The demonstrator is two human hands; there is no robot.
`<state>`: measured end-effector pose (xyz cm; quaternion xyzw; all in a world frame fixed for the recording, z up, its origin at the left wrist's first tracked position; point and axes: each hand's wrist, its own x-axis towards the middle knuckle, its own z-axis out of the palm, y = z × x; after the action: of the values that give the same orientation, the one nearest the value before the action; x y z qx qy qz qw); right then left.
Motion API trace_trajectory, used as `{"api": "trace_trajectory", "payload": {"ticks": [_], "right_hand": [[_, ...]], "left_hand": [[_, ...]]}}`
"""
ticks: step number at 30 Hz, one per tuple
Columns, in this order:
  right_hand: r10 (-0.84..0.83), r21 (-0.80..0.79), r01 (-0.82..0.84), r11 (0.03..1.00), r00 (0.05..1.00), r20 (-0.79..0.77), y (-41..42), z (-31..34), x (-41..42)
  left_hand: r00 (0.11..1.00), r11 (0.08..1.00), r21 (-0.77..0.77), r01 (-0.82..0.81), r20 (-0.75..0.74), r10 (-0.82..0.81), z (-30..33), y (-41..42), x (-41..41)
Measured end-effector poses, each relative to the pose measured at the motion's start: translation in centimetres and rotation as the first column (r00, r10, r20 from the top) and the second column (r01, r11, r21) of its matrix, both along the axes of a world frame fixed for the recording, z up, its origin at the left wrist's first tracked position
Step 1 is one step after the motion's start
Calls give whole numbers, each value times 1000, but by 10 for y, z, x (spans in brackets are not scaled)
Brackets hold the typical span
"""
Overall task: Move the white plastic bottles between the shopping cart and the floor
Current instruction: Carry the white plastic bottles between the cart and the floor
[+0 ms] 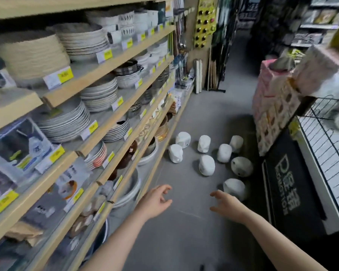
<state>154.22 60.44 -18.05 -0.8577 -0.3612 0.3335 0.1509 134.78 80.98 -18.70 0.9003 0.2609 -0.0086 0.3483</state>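
Item: white plastic bottles, eight counted on the floor (184,241), none in my hands; they lie in a loose cluster at twelve to one o'clock from my reach.

Nearest bottle (234,188): on its side, just beyond my right hand (226,204), at one o'clock; not touched.

Middle bottle (206,165): at twelve o'clock; a greyer-looking one (241,166) to its three o'clock, close beside it.

Far group: five more, the leftmost (175,153) near the foot of the shelves (106,79) at eleven o'clock.

Left hand (155,200): fingers loosely spread, holding nothing. Right hand: fingers apart, holding nothing, reaching forward.

Cart (329,122): wire basket at two to three o'clock, only partly in view; something pale inside, too blurred to name; I cannot tell whether any bottles are in it.

Progress, as I judge it: if the bottles go back to the cart, all eight remain; if they were coming out, that step looks largely done.

Shelves: stacked plates and bowls, yellow price tags.
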Motion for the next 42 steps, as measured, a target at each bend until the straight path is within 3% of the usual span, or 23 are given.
{"api": "trace_trajectory", "payload": {"ticks": [12,23,31,35,42], "right_hand": [[126,-52,-126,991,992,-6,114,-11,262],[305,-59,-309,949,950,-72,299,-51,406],[323,-137,-333,933,942,-93,448,-117,497],[368,-125,-379,917,924,-109,503,-200,527],[408,-3,-414,910,900,-153,565,-432,559]], "left_hand": [[981,980,-38,-193,-25,193,-17,87,233],[909,905,-79,-417,-43,415,-62,224,322],[865,863,-64,-502,-10,502,-123,345,408],[868,868,-45,-495,12,496,-206,383,452],[921,916,100,-389,42,387,-464,413,516]]}}
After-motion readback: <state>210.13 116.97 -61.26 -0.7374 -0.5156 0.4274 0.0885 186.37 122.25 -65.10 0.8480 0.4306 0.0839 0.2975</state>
